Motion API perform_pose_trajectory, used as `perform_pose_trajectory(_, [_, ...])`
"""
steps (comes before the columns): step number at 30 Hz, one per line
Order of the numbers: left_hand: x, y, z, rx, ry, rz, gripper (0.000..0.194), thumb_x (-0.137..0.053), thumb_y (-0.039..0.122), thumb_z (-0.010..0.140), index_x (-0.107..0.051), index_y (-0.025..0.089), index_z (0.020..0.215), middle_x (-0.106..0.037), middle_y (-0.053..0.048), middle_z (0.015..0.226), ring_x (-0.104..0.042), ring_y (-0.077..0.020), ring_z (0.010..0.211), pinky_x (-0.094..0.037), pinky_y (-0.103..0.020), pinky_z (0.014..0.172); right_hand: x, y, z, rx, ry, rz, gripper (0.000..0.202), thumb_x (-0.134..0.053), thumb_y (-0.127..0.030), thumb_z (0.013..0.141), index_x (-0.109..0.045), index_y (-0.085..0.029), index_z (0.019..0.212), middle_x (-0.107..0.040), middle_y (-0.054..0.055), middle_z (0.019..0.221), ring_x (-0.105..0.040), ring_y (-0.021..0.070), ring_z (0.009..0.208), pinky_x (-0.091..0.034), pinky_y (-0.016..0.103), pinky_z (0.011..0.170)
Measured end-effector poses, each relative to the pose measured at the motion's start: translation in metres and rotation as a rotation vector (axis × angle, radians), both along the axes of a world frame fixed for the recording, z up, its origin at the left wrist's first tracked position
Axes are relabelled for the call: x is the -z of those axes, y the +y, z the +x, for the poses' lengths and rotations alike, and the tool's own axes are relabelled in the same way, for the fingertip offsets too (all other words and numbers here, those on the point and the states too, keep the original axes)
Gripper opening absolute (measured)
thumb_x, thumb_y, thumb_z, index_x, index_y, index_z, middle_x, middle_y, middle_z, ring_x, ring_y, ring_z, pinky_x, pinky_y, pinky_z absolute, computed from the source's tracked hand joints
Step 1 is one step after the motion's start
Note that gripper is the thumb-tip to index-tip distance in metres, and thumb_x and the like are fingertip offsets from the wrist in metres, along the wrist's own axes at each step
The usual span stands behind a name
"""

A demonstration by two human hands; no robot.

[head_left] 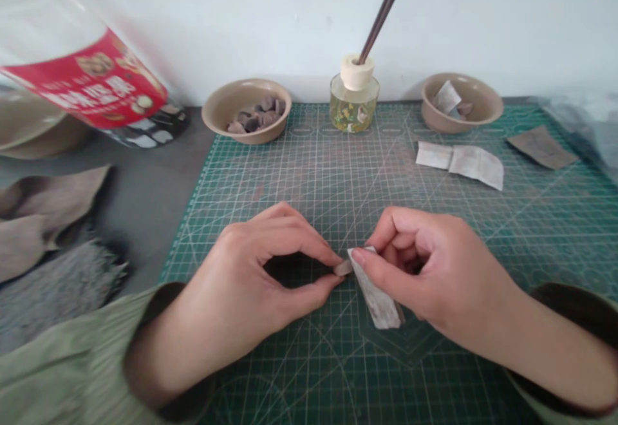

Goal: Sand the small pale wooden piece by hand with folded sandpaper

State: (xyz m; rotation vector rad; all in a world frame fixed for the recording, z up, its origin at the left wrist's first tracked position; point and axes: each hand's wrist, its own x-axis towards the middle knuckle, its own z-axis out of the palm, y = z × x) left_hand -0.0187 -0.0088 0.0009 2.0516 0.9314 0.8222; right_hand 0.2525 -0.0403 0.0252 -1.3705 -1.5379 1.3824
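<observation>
Over the middle of the green cutting mat (318, 360), my left hand (255, 270) pinches a small tan stone (342, 268) between thumb and fingertips. Against the stone's right side rests a folded strip of sandpaper (380, 301), its pale backing turned outward and its lower end hanging toward me. My right hand (439, 264) grips the strip's upper end between thumb and index finger, with the other fingers curled in. Fingertips cover part of the stone, and the strip's far side is hidden.
Several small stones lie in a tan bowl (212, 116) at the back. Beside it stand a reed diffuser (355, 100) and another bowl (429, 116) with paper scraps. Sandpaper pieces (476, 164) lie right. A red-labelled plastic jar (120, 84) and grey cloths (67, 199) occupy the left.
</observation>
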Motion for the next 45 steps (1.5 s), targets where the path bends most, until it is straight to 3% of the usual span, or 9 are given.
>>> perform_pose_trajectory(7, [0.001,-0.001,0.002,-0.029,0.006,-0.046,0.018,-0.104,0.015,0.100,-0.099,0.032,0.102,-0.095,0.005,0.100,-0.086,-0.0152,0.092,-0.069,-0.027,0.086,-0.001,-0.005,-0.005,-0.033,-0.066,0.020,0.021,-0.085,-0.026,0.103,-0.075,-0.027,0.085,-0.073,-0.006,0.062,-0.061,0.0116,0.051,-0.042,0.021,0.047])
perform_pose_trajectory(13, [-0.001,-0.004,0.005,-0.060,-0.005,-0.084,0.018,-0.104,0.015,0.098,-0.098,0.031,0.095,-0.093,0.005,0.096,-0.085,-0.0140,0.086,-0.067,-0.027,0.080,0.002,-0.006,-0.011,-0.020,-0.091,0.081,0.025,-0.083,-0.022,0.102,-0.069,-0.029,0.083,-0.066,-0.009,0.058,-0.056,0.0097,0.048,-0.038,0.021,0.045])
perform_pose_trajectory(20, [0.000,-0.005,0.006,-0.075,-0.009,-0.075,0.017,-0.106,0.016,0.099,-0.098,0.031,0.097,-0.094,0.004,0.098,-0.085,-0.0162,0.086,-0.069,-0.030,0.081,0.001,-0.004,-0.011,-0.014,-0.117,0.120,0.024,-0.082,-0.020,0.101,-0.070,-0.028,0.082,-0.066,-0.009,0.058,-0.055,0.0094,0.048,-0.036,0.022,0.045])
perform_pose_trajectory(29, [0.002,-0.005,0.003,-0.081,0.020,-0.070,0.012,-0.105,0.021,0.100,-0.097,0.031,0.097,-0.094,0.001,0.098,-0.087,-0.0212,0.086,-0.070,-0.036,0.080,0.000,-0.002,-0.010,-0.044,-0.101,0.082,0.028,-0.085,-0.019,0.100,-0.067,-0.029,0.081,-0.065,-0.009,0.058,-0.055,0.0100,0.048,-0.038,0.024,0.046])
perform_pose_trajectory(45, [-0.002,-0.001,0.005,-0.036,-0.017,-0.095,0.016,-0.104,0.018,0.101,-0.101,0.034,0.102,-0.097,0.001,0.100,-0.088,-0.0224,0.090,-0.073,-0.036,0.087,-0.004,0.000,-0.006,-0.013,-0.072,0.001,0.033,-0.093,-0.022,0.100,-0.068,-0.028,0.080,-0.065,-0.008,0.056,-0.053,0.0095,0.045,-0.033,0.023,0.041])
